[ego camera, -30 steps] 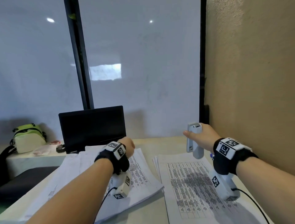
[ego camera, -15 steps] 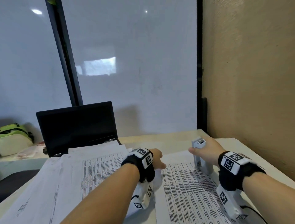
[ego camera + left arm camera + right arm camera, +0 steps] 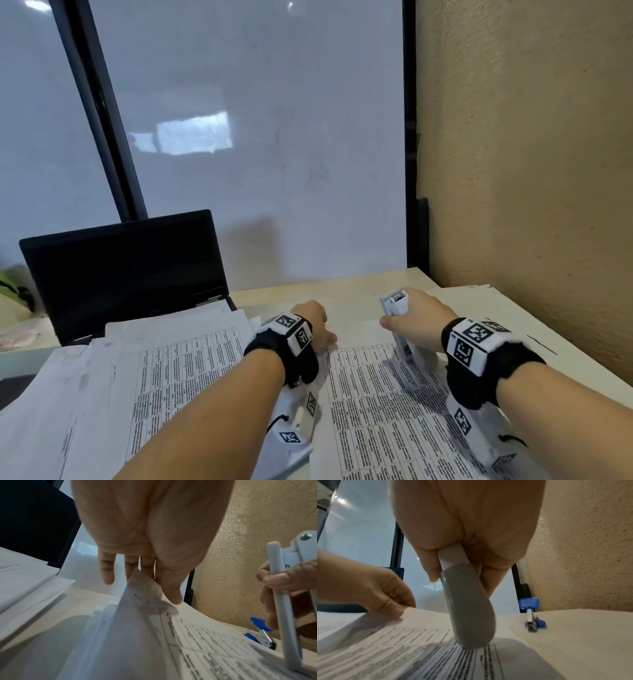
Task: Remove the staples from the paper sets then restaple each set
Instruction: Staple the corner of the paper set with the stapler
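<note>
While right hand (image 3: 419, 320) holds stapler (image 3: 467, 609), left hand (image 3: 150, 534) pinches paper (image 3: 142, 601)

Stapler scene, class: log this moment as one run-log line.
left hand: pinches paper set corner | right hand: grips stapler upright on paper | staple remover: idle on desk

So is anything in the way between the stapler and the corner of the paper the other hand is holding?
Nothing visible. The right hand grips the stapler upright, nose resting on the paper set. The left hand pinches the lifted corner; only bare printed page lies between.
</note>
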A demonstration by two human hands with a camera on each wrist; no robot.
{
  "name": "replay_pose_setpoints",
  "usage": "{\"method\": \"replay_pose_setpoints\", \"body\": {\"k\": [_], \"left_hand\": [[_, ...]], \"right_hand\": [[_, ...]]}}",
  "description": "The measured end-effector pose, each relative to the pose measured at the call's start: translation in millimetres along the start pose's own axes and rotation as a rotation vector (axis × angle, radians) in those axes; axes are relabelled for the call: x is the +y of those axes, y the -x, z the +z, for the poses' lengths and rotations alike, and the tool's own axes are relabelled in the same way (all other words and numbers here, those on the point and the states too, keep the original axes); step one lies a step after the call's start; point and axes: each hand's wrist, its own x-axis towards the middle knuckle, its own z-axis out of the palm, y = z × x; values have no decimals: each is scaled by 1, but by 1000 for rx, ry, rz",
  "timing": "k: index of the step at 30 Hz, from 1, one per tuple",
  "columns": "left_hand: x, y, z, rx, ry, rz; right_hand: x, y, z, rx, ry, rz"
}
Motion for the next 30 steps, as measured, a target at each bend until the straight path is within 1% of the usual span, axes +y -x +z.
{"method": "replay_pose_setpoints", "body": {"k": [1, 3, 9, 14, 16, 20, 24, 27, 28, 30], "left_hand": [[-1, 0, -1, 52, 55, 6], [-2, 1, -4, 90, 137, 6], [-6, 3, -8, 130, 227, 27], [-10, 12, -13, 116, 284, 61], [-12, 14, -15, 88, 335, 60], [-18, 22, -16, -65, 500, -14], [-30, 29, -15, -102, 680, -113], [-33, 37, -13, -215, 729, -109], [-33, 39, -12, -232, 742, -93], [-33, 39, -10, -211, 796, -42]], "right_hand": [[-1, 0, 1, -7, 10, 1], [-2, -1, 3, -18, 14, 3], [2, -2, 5, -27, -53, 9], [2, -1, 4, -50, -87, 5], [2, -1, 5, -53, -88, 11], [2, 1, 4, -58, -99, 15], [1, 3, 2, -65, -89, 24], [2, 2, 1, -69, -94, 28], [2, 3, 1, -70, -95, 24], [1, 4, 0, -68, -97, 16]]}}
